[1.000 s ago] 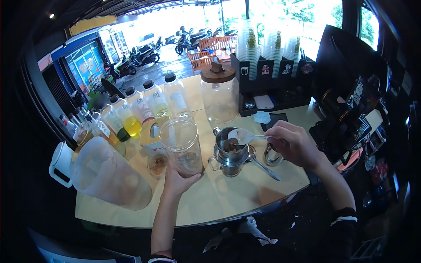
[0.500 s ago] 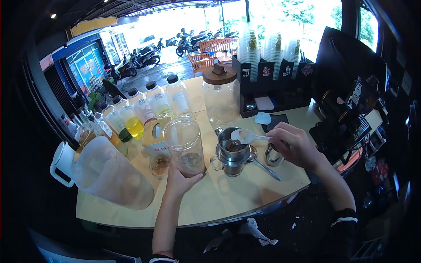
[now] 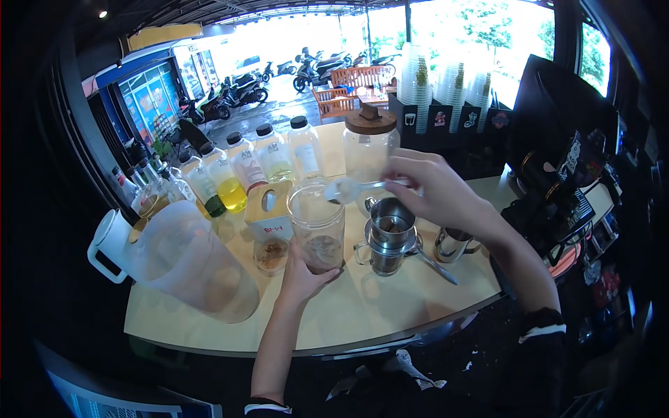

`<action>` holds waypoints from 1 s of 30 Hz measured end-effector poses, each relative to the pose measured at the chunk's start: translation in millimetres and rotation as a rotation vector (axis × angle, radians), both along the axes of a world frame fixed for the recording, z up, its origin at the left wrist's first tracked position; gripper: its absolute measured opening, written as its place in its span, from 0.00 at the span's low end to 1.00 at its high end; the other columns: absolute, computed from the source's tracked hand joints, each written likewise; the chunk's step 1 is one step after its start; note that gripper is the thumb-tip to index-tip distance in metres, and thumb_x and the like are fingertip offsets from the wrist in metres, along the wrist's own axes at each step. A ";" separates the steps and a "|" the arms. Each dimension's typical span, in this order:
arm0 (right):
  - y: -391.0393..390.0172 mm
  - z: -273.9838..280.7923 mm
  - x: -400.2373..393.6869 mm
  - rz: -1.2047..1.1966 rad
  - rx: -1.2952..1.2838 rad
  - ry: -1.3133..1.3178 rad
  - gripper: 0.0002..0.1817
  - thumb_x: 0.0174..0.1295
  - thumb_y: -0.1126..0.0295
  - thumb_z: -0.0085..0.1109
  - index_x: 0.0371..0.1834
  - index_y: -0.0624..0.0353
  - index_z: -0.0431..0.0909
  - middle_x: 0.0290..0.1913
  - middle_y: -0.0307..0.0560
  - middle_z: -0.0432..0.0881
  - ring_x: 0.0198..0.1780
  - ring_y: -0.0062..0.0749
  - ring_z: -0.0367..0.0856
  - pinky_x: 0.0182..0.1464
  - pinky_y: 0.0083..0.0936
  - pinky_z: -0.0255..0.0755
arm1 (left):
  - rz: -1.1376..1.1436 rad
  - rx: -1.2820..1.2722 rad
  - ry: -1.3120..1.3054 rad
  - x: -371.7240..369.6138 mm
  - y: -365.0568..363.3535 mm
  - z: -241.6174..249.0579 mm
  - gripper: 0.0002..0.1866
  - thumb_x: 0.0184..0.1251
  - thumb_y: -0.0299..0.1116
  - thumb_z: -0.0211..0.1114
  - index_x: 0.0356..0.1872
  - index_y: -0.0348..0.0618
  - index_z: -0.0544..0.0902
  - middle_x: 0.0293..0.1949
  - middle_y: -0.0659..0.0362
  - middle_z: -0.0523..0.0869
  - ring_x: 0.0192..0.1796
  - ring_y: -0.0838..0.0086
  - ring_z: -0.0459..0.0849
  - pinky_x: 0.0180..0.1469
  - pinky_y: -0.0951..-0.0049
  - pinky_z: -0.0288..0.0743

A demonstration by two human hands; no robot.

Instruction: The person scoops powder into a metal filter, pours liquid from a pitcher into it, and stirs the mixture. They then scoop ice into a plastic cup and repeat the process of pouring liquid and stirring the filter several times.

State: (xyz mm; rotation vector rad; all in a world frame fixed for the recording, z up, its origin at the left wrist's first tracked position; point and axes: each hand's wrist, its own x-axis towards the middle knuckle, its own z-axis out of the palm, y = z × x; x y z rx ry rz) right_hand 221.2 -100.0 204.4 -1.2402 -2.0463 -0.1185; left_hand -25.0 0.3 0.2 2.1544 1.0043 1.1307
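My left hand [image 3: 305, 277] is wrapped round the lower part of a clear jar [image 3: 319, 226], which stands upright and holds a little dark content near its bottom. With its fingers closed, my right hand [image 3: 442, 191] grips a pale plastic spoon [image 3: 346, 190]. The spoon's bowl is at the right side of the jar's open mouth. Below my right hand stands a metal drip coffee filter [image 3: 391, 226], with dark matter inside, on top of a glass mug [image 3: 385, 263]. A metal spoon [image 3: 439, 268] lies to the right of the mug.
A large frosted pitcher [image 3: 191, 261] lies tilted at the left. Behind the jar are a small box [image 3: 270, 217], a dish of brown bits [image 3: 271, 256] and several bottles [image 3: 279, 153]. A wooden-lidded jar [image 3: 371, 139], a metal cup [image 3: 451, 244] and stacked cups [image 3: 416, 83] stand farther right.
My right hand has moved the plastic spoon up and left, from over the metal filter to the clear jar's mouth. My left hand still holds the jar. The whole view has shifted slightly.
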 end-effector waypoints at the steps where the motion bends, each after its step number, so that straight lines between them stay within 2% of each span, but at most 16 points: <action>1: 9.6 1.2 -10.5 0.036 0.033 -0.092 0.06 0.61 0.72 0.56 0.36 0.62 0.79 0.33 0.48 0.79 0.35 0.40 0.81 0.38 0.34 0.73 | 0.000 0.012 0.016 -1.0 2.4 -3.4 0.57 0.33 0.36 0.84 0.66 0.38 0.56 0.60 0.45 0.69 0.64 0.54 0.71 0.65 0.58 0.68; 2: 18.7 2.6 -21.5 0.035 0.033 -0.088 0.06 0.61 0.72 0.56 0.36 0.62 0.79 0.33 0.48 0.79 0.35 0.40 0.81 0.38 0.34 0.73 | 0.000 0.024 0.032 -2.1 3.6 -5.2 0.57 0.33 0.37 0.84 0.66 0.38 0.55 0.60 0.44 0.69 0.63 0.54 0.72 0.65 0.58 0.68; 4: 36.3 3.8 -43.0 0.075 -0.045 -0.339 0.07 0.62 0.70 0.54 0.35 0.62 0.78 0.35 0.49 0.80 0.37 0.44 0.82 0.41 0.38 0.75 | 0.003 -0.010 0.033 -2.0 2.4 -4.7 0.58 0.33 0.37 0.84 0.67 0.38 0.54 0.61 0.44 0.69 0.64 0.54 0.71 0.65 0.58 0.68; 5: 46.7 2.3 -52.0 0.075 -0.047 -0.336 0.07 0.62 0.70 0.54 0.35 0.62 0.78 0.35 0.49 0.80 0.37 0.44 0.82 0.41 0.38 0.75 | 0.007 -0.044 0.031 -2.7 2.2 -4.5 0.59 0.33 0.37 0.84 0.67 0.38 0.53 0.61 0.44 0.68 0.64 0.54 0.71 0.65 0.57 0.68; 7: 64.4 -2.8 -65.2 0.046 -0.140 -0.589 0.06 0.61 0.71 0.53 0.35 0.61 0.78 0.38 0.48 0.80 0.42 0.44 0.81 0.45 0.39 0.74 | -0.012 -0.109 -0.003 -5.7 7.0 -8.0 0.59 0.34 0.37 0.84 0.67 0.37 0.52 0.62 0.44 0.67 0.65 0.54 0.71 0.65 0.58 0.68; 9: 68.6 -5.5 -71.9 0.059 -0.050 -0.582 0.07 0.62 0.70 0.53 0.36 0.60 0.78 0.40 0.48 0.80 0.45 0.44 0.80 0.47 0.39 0.73 | -0.029 -0.171 -0.042 -8.3 9.7 -6.1 0.59 0.34 0.36 0.84 0.67 0.37 0.52 0.63 0.43 0.66 0.65 0.54 0.70 0.66 0.58 0.68; 11: 65.3 -4.8 -73.5 0.074 0.039 -0.577 0.07 0.62 0.70 0.53 0.38 0.60 0.78 0.42 0.48 0.79 0.48 0.44 0.79 0.49 0.40 0.72 | -0.001 -0.091 -0.044 -10.3 7.9 -0.3 0.61 0.35 0.36 0.83 0.69 0.35 0.50 0.65 0.43 0.65 0.67 0.54 0.68 0.66 0.59 0.67; 13: 47.1 2.8 -67.6 0.082 0.077 -0.338 0.08 0.61 0.71 0.54 0.40 0.61 0.77 0.46 0.48 0.78 0.51 0.44 0.77 0.52 0.40 0.71 | -0.009 -0.098 -0.084 -11.4 18.0 -12.3 0.62 0.35 0.37 0.83 0.70 0.34 0.48 0.66 0.42 0.63 0.68 0.54 0.67 0.68 0.60 0.65; 18: 14.7 -15.1 -17.0 0.060 0.272 -0.079 0.08 0.59 0.75 0.58 0.41 0.63 0.75 0.45 0.48 0.77 0.48 0.45 0.77 0.52 0.36 0.71 | -0.040 -0.044 -0.262 -12.8 18.1 -13.4 0.65 0.36 0.38 0.83 0.73 0.34 0.45 0.70 0.42 0.58 0.72 0.56 0.59 0.72 0.61 0.56; 20: -4.3 -26.5 10.3 -0.048 0.259 0.131 0.08 0.60 0.73 0.57 0.41 0.62 0.75 0.42 0.48 0.76 0.42 0.42 0.78 0.48 0.34 0.72 | 0.112 0.142 -0.319 -16.6 13.2 -2.6 0.64 0.38 0.40 0.83 0.73 0.33 0.47 0.73 0.42 0.54 0.74 0.56 0.55 0.74 0.61 0.50; 21: -15.1 -31.8 24.4 -0.059 0.264 0.129 0.08 0.60 0.73 0.57 0.41 0.62 0.75 0.42 0.48 0.76 0.42 0.42 0.78 0.48 0.34 0.72 | 0.147 0.260 -0.401 -14.0 4.0 9.3 0.57 0.43 0.41 0.80 0.71 0.34 0.53 0.69 0.44 0.59 0.72 0.56 0.58 0.73 0.60 0.51; 22: -26.9 -37.8 38.6 -0.143 0.196 0.178 0.08 0.59 0.74 0.57 0.41 0.63 0.75 0.41 0.47 0.76 0.41 0.37 0.78 0.46 0.31 0.72 | 0.135 0.262 -0.403 -12.9 -2.3 16.2 0.57 0.43 0.41 0.80 0.71 0.34 0.53 0.69 0.44 0.59 0.72 0.56 0.58 0.73 0.60 0.51; 24: -47.4 -54.6 67.8 -0.240 0.131 0.230 0.08 0.59 0.76 0.57 0.42 0.63 0.75 0.40 0.46 0.76 0.39 0.33 0.78 0.44 0.28 0.72 | 0.246 0.588 -0.448 -10.7 -11.7 24.6 0.43 0.55 0.39 0.72 0.68 0.35 0.59 0.64 0.49 0.65 0.68 0.59 0.63 0.70 0.59 0.56; 25: -54.9 -67.0 82.8 -0.330 0.067 0.266 0.08 0.59 0.77 0.57 0.42 0.64 0.76 0.37 0.46 0.76 0.37 0.29 0.78 0.43 0.26 0.72 | 0.249 0.674 -0.519 -3.3 -15.5 28.7 0.33 0.58 0.38 0.68 0.61 0.36 0.66 0.59 0.49 0.69 0.61 0.61 0.69 0.65 0.61 0.62; 26: -61.6 -79.1 95.2 -0.418 0.001 0.302 0.08 0.60 0.78 0.56 0.42 0.65 0.76 0.34 0.46 0.76 0.36 0.26 0.77 0.42 0.25 0.72 | 0.237 0.671 -0.521 3.0 -20.4 32.1 0.33 0.58 0.38 0.68 0.61 0.36 0.66 0.59 0.49 0.69 0.61 0.61 0.69 0.65 0.61 0.62; 30: -79.8 -127.1 128.8 -0.580 -0.246 0.495 0.09 0.62 0.77 0.55 0.43 0.68 0.77 0.31 0.47 0.78 0.34 0.27 0.78 0.41 0.25 0.72 | -0.016 0.670 -0.402 38.1 -49.2 51.4 0.23 0.55 0.35 0.69 0.51 0.37 0.74 0.49 0.50 0.76 0.52 0.61 0.75 0.57 0.62 0.68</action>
